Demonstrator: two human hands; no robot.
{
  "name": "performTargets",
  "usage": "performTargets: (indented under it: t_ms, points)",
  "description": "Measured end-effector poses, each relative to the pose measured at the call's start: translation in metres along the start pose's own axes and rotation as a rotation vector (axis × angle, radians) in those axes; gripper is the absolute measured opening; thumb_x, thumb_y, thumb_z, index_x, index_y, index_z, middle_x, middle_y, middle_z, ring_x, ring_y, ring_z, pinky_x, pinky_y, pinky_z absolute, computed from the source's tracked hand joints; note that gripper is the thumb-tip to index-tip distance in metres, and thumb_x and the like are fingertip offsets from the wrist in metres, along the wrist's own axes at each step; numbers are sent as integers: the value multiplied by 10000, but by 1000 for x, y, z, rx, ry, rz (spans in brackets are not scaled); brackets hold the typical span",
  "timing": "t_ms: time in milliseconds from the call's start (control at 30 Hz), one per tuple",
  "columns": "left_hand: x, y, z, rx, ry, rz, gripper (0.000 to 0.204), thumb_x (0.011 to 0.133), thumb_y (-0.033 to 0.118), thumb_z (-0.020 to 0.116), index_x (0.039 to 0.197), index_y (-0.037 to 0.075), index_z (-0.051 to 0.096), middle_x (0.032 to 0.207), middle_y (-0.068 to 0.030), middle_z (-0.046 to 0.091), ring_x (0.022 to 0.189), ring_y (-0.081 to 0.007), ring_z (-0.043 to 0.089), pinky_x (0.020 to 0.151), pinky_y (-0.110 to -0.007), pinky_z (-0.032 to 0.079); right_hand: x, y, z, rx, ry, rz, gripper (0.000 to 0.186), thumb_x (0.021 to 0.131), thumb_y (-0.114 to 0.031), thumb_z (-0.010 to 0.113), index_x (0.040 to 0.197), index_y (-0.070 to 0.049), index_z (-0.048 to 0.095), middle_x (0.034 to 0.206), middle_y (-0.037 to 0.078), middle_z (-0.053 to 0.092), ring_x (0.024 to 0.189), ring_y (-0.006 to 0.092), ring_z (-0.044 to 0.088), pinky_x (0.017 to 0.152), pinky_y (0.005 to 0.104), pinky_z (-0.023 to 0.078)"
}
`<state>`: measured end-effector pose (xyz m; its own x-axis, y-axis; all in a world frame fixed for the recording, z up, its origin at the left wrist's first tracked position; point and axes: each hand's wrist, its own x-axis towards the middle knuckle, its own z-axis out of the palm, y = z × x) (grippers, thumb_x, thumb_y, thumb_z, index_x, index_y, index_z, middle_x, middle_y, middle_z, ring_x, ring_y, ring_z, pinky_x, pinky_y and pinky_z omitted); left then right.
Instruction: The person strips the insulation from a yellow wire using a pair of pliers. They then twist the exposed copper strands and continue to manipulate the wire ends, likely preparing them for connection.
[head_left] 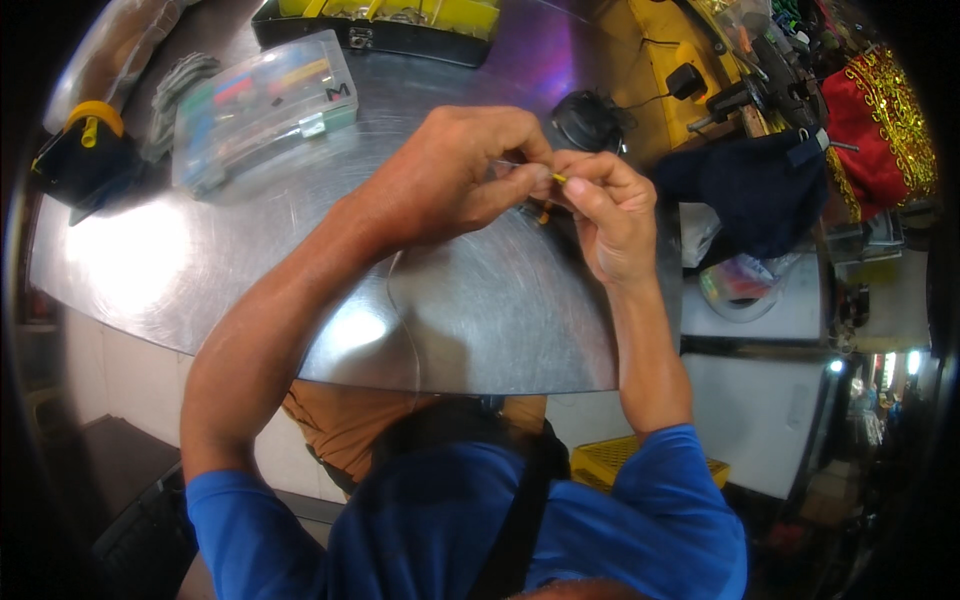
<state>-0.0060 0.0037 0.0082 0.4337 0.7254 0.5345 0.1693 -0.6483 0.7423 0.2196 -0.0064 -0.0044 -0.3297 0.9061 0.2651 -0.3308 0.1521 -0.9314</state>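
Observation:
Over the metal table (480, 310), my two hands meet with their fingertips close together. Between them shows a small, slim yellow piece (559, 179), too small to name more exactly. My right hand (618, 215) pinches it between thumb and forefinger. The fingers of my left hand (460, 165) are closed in a pinch, with a short pale strand showing at them. From below that hand a thin pale line (410, 325) hangs across the table and over its near edge. A small orange thing (544, 214) lies partly hidden beneath my hands.
A clear compartment box (265, 110) and a black box with yellow trays (400, 25) stand at the back. Far left is a dark container (85, 165) with an orange ring. A round black device (588, 120), dark blue cloth (750, 190) and red-gold cloth (875, 140) lie right.

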Motion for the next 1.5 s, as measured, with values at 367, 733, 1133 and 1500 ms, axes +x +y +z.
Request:
performTargets:
  t_ms: [367, 733, 1133, 1500]
  points:
    - [0, -1, 1, 10, 6, 29, 47, 936, 38, 736, 963, 37, 698, 959, -77, 759, 891, -187, 753, 807, -333, 603, 0, 0, 1, -33, 6, -14, 80, 970, 15, 681, 1033, 58, 705, 1101, 198, 734, 939, 177, 735, 884, 322, 631]
    - [-1, -1, 1, 15, 2, 20, 47, 936, 37, 735, 961, 37, 696, 956, -78, 759, 886, -192, 751, 803, -335, 604, 0, 2, 0, -22, 4, -20, 66, 968, 29, 671, 1021, 58, 698, 1104, 210, 730, 934, 202, 748, 883, 345, 644]
    - [-1, -1, 0, 13, -2, 28, 41, 937, 27, 726, 957, 37, 692, 948, -76, 761, 892, -189, 756, 806, -332, 606, 0, 2, 0, -10, 0, -12, 61, 970, 8, 687, 1010, 52, 698, 1100, 212, 731, 930, 202, 745, 873, 344, 641]
    - [-1, -1, 1, 22, 10, 43, 54, 932, 33, 736, 961, 39, 690, 952, -78, 757, 871, -192, 753, 775, -327, 600, 0, 2, 2, -18, 5, -20, 37, 959, 28, 676, 986, 50, 691, 1085, 221, 730, 917, 205, 746, 864, 342, 644]
